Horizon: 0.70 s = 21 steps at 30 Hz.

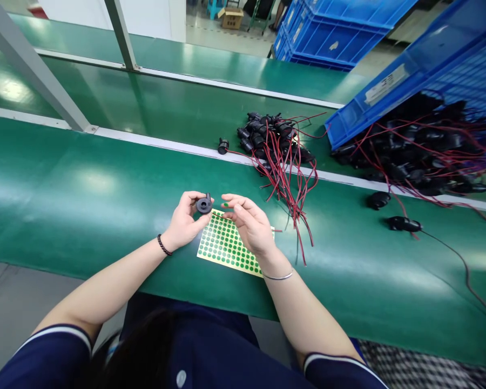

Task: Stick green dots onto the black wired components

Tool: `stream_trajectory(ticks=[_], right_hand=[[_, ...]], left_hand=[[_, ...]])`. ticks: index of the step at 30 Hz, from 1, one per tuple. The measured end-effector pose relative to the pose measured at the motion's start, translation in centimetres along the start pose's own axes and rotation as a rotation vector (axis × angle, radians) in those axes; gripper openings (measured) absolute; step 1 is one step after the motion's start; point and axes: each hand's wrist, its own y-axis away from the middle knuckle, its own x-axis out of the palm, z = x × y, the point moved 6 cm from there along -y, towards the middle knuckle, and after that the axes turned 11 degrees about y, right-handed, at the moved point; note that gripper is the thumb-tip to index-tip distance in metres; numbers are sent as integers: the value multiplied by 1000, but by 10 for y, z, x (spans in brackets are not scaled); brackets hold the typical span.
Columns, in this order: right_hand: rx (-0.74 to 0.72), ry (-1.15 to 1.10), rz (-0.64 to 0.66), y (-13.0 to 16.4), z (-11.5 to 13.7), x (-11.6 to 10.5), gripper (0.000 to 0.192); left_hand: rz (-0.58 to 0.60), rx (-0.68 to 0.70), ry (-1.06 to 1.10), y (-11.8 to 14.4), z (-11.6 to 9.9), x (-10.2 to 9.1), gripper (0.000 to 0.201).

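My left hand [189, 219] is closed around a small black pump [204, 203], a round body with a short spout pointing up. A thin wire runs from it toward my right hand [253, 224]. On a fingertip of that right hand sits a green dot sticker [225, 205], the fingers curled and a little apart from the pump. Under both hands lies a sticker sheet [218, 240] with rows of green dots; my right hand and wrist cover part of it.
Beyond my right hand lies a pile of black pumps [263, 135] with red wires [287, 183]. One pump [223, 146] rests left of it. A tilted blue crate [364, 108] spills more pumps at right. A black corded device [405, 223] lies on the green bench [105, 227].
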Motion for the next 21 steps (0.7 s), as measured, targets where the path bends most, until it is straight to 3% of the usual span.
stream_trajectory(ticks=[9,21], right_hand=[[23,179,108,-1,-6,4,50],[-121,522,107,2,3,7,62]], left_hand=[[75,-157,-3,3,-2,10,38],[93,-114,-397,7,3,4,34]])
